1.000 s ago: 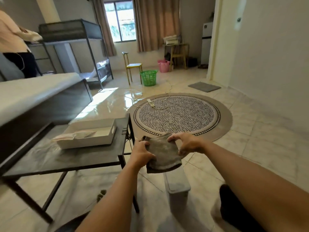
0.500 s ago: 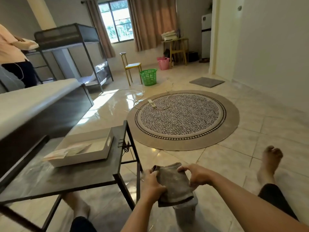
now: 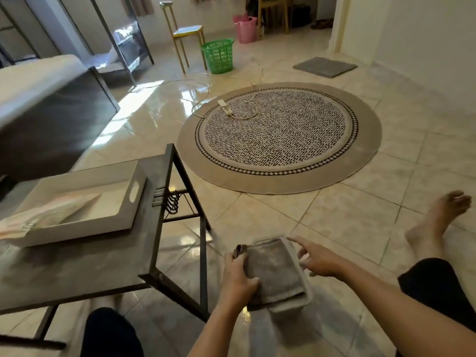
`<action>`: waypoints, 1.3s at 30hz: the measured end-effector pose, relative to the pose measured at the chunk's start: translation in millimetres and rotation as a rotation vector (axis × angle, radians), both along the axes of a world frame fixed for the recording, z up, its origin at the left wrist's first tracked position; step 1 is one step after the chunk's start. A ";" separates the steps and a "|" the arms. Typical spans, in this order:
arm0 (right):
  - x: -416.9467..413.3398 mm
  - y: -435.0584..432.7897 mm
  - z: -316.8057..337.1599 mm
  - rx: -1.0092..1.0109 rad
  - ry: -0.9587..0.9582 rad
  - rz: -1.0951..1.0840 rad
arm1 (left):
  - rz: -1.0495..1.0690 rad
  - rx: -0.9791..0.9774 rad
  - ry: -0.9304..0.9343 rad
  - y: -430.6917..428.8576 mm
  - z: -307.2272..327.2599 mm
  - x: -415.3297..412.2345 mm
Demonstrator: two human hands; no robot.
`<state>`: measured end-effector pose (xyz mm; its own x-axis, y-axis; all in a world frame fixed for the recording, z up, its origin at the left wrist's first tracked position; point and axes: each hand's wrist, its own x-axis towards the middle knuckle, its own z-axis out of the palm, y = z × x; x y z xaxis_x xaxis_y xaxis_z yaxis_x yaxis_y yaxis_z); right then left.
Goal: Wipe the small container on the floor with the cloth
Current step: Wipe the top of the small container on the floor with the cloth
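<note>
A folded grey cloth [image 3: 274, 273] lies flat on top of the small grey container [image 3: 288, 309], which stands on the tiled floor between my legs. Only the container's rim and lower front show around the cloth. My left hand [image 3: 238, 279] grips the cloth's left edge, thumb on top. My right hand [image 3: 318, 260] hovers at the cloth's right edge with fingers spread, holding nothing.
A low dark table [image 3: 85, 264] with a white tray [image 3: 103, 222] stands close on the left, its leg near my left hand. A round patterned rug [image 3: 279, 140] with a power strip [image 3: 224, 107] lies ahead. My bare right foot [image 3: 435, 222] rests on the right.
Both hands lowered the cloth from mid-air onto the container's top. My right hand let go of the cloth and opened. The view tilted down toward the floor.
</note>
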<state>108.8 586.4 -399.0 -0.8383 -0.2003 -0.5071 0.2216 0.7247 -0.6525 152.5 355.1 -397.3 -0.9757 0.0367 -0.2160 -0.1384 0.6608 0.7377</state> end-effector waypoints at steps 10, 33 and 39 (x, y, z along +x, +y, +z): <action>-5.7 -16.4 -19.1 -0.208 -0.054 -0.110 | -0.114 -0.445 0.141 6.1 -5.0 -0.8; 0.8 -17.7 -20.8 -0.286 -0.117 -0.161 | -0.489 -0.619 0.178 40.5 -50.8 -14.8; 5.4 -18.3 -21.0 -0.331 -0.145 -0.204 | -0.323 -0.669 0.163 40.9 -50.1 -5.5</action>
